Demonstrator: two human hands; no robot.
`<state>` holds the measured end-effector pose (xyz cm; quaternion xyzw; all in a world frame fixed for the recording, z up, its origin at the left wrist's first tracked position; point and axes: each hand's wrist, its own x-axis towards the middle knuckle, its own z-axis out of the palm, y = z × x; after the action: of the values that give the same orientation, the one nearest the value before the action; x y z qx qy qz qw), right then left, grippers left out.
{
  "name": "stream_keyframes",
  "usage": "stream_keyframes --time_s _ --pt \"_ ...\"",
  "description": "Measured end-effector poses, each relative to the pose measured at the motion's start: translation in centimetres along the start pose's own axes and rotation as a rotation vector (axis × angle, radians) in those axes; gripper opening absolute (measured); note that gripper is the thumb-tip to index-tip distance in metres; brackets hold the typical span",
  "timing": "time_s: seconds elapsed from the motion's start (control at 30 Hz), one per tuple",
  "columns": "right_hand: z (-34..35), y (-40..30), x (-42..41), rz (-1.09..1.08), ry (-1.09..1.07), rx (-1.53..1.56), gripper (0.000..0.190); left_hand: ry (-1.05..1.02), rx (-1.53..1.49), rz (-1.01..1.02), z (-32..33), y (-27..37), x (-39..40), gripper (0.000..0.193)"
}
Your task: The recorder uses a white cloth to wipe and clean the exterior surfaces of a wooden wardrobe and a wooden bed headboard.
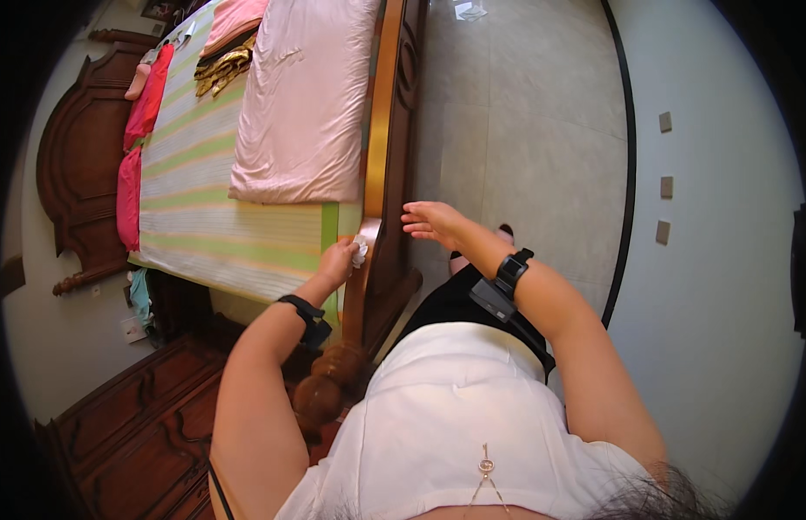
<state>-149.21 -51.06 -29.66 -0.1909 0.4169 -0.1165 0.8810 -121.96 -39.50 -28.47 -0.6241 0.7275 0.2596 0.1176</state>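
Observation:
My left hand (338, 263) grips a crumpled white tissue or cloth (359, 251) against the curved top of the wooden footboard (377, 149). Held over the floor just right of the footboard, my right hand (434, 223) has nothing in it, and its fingers are slightly spread. Behind the footboard lies the bed's green, white and orange striped mat (247, 240). A folded pink satin quilt (302, 123) rests on the mat along the footboard side.
Folded clothes (227, 45) and red pillows (129, 201) lie on the bed before a carved headboard (91, 156). A turned wooden post (318, 396) stands by my left elbow. Grey floor tiles (526, 130) run between footboard and wall (714, 279).

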Motion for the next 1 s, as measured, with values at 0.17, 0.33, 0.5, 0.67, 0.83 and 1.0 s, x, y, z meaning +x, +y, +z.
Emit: stream_keyframes --time_s 0.17,0.33,0.5,0.67,0.83,1.0 --pt "-4.9 -3.1 3.2 0.054 0.150 0.111 0.036 0.065 -0.028 -0.083 0.2 1.5 6.3 0.012" --pt "-7.3 -7.3 4.6 0.132 0.139 0.097 0.030 0.142 0.039 -0.249 1.0 1.6 11.2 0.016" --pt "-14.0 -11.6 6.4 0.099 0.233 0.130 0.026 0.232 0.091 -0.318 -1.4 2.3 16.6 0.013" --pt "-15.2 -15.2 7.9 0.087 0.249 0.120 0.028 0.400 0.098 -0.327 -4.8 2.1 24.1 0.010" --pt "-16.4 -15.7 8.2 0.090 0.238 0.143 0.028 0.525 0.041 -0.387 -7.8 2.0 30.3 0.029" --pt "-18.5 -15.9 8.0 0.112 0.297 0.201 0.027 0.507 0.094 -0.288 -5.9 1.3 29.1 0.049"
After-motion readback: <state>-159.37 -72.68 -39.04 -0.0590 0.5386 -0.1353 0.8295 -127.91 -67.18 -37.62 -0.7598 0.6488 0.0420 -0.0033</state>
